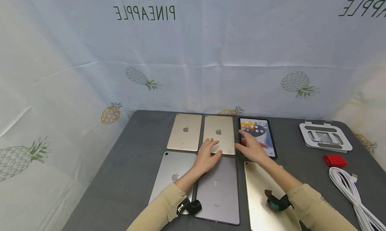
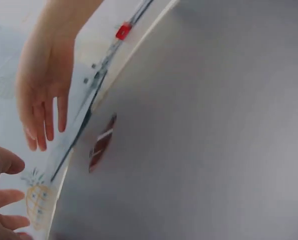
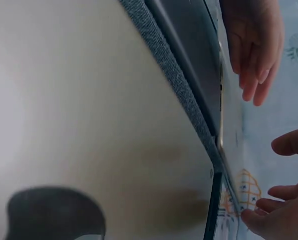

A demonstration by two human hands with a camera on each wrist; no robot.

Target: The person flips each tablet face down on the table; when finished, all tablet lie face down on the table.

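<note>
My left hand [image 1: 206,159] hovers palm down, fingers spread, near the lower edge of a gold tablet [image 1: 224,140] with an apple logo. Below it lie a silver tablet [image 1: 170,170] and a space-grey tablet [image 1: 217,197], both back side up. My right hand [image 1: 253,150] is at the left side of a tablet with a lit screen [image 1: 262,133], its fingers loosely extended; contact cannot be told. Under the right forearm a larger gold tablet [image 1: 256,190] lies face down. Another gold tablet [image 1: 184,133] is at the back left. Both wrist views show relaxed fingers holding nothing.
On the right of the grey table [image 1: 120,177] are a folded silver stand [image 1: 325,137], a red charger plug [image 1: 334,160] and a coiled white cable [image 1: 346,187]. A pineapple-printed curtain [image 1: 211,40] hangs behind the table.
</note>
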